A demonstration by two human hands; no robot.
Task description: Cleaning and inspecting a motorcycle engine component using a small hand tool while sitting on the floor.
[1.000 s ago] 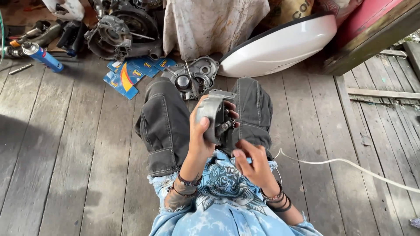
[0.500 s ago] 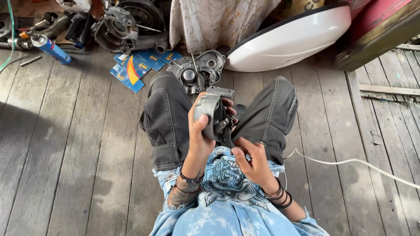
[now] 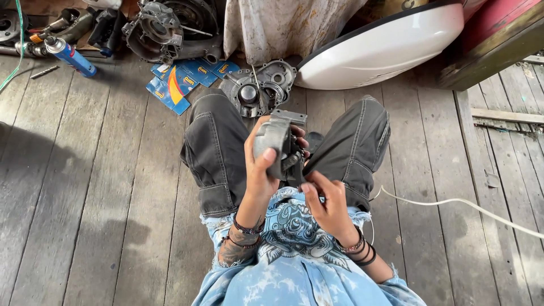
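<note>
My left hand (image 3: 259, 170) grips a grey metal engine part (image 3: 274, 144), holding it upright over my lap between my knees. My right hand (image 3: 324, 198) is just below and to the right of the part, its fingertips touching the part's dark lower side; whether it pinches something small is hidden. I sit on grey wooden floorboards (image 3: 102, 198) in dark shorts and a blue tie-dye shirt. Bracelets are on both wrists.
A grey engine cover (image 3: 258, 88) lies beyond my knees beside blue packets (image 3: 180, 79). A larger engine casing (image 3: 170, 25), a blue spray can (image 3: 71, 55) and dark parts lie far left. A white curved panel (image 3: 385, 48) sits far right. A white cable (image 3: 459, 204) crosses the floorboards on the right.
The view has shifted so that my legs and hands sit lower in the frame. My right hand has closed in under the part. The left hand keeps its grip.
</note>
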